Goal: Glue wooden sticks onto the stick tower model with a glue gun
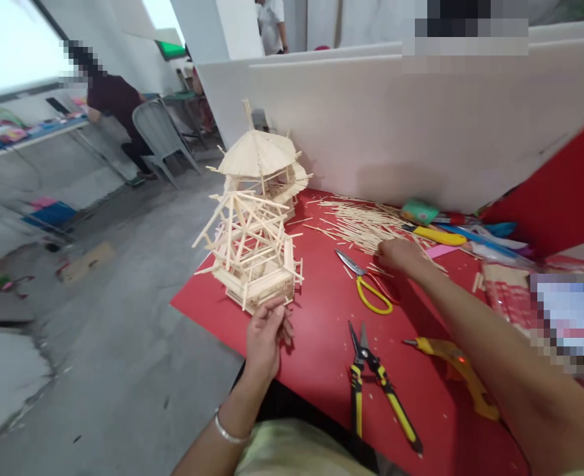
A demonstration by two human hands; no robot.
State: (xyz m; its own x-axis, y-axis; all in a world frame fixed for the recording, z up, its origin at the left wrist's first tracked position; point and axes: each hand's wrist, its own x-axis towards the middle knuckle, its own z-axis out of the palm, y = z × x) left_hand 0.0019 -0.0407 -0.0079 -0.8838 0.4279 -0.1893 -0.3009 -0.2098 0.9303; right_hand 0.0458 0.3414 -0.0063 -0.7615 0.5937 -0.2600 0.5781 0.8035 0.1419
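Note:
A pavilion-like model of thin pale wooden sticks (257, 281) stands at the left of the red table, its front part an open roof frame. Behind rises a finished-looking cone roof (257, 155) of the same sticks. My left hand (267, 330) is at the base's front edge, fingers loosely bent and somewhat apart, with nothing visible in it. At the near side of a loose stick pile (359, 221), my right hand (396, 256) is closed, fingertips down; what they pinch, if anything, is hidden. Yellow-handled scissors (371, 291) lie just left of and below it.
Open yellow-and-black pliers (366, 370) and a yellow glue gun (450, 357) lie on the red tabletop (316, 337). A yellow cutter (438, 236) and plastic packets (507, 294) are to the right. A pale partition (371, 125) borders the back; a person (116, 106) sits at far left.

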